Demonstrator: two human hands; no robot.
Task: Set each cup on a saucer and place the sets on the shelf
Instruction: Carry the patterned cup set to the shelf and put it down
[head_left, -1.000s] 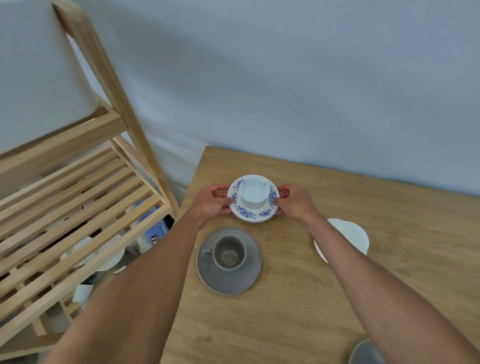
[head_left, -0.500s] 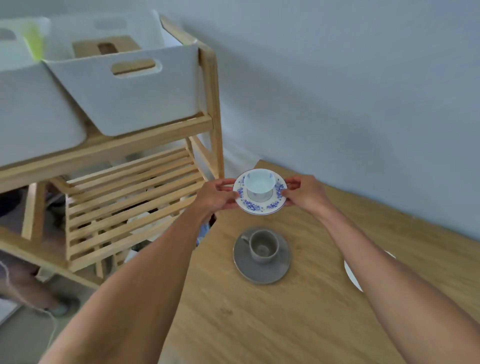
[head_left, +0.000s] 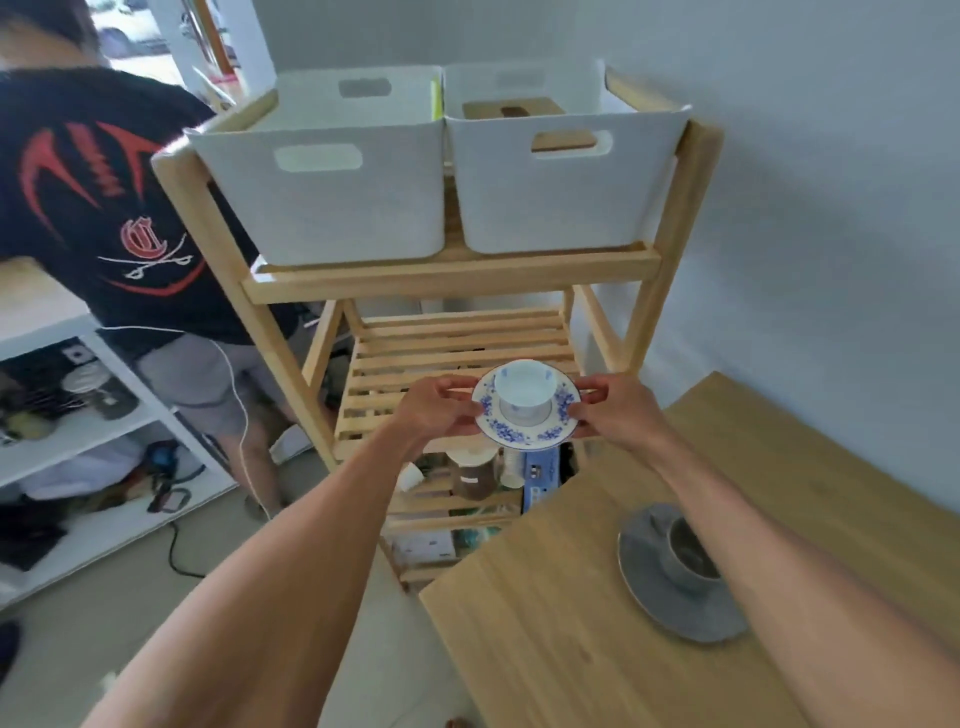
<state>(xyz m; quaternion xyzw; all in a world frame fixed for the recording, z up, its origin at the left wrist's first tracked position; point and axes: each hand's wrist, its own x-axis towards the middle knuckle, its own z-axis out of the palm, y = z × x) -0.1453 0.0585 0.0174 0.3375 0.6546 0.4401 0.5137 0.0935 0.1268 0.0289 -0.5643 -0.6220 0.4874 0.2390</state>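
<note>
A white cup (head_left: 522, 391) stands on a blue-flowered saucer (head_left: 558, 427). My left hand (head_left: 436, 408) grips the saucer's left rim and my right hand (head_left: 610, 410) grips its right rim. The set hangs in the air at the front of the wooden shelf's slatted middle level (head_left: 441, 345). On the wooden table (head_left: 545, 623) to the right, a grey cup (head_left: 685, 553) sits on a grey saucer (head_left: 644, 587), partly hidden by my right forearm.
Two white bins (head_left: 332, 171) fill the shelf's top level. Jars and boxes (head_left: 478, 470) crowd the lower level. A person in a black shirt (head_left: 98, 197) stands left of the shelf, beside a white rack (head_left: 78, 441) with a trailing cable.
Both hands lifted the cup-and-saucer set off the table and carried it left, up to the shelf's middle level. My view swung left toward the shelf.
</note>
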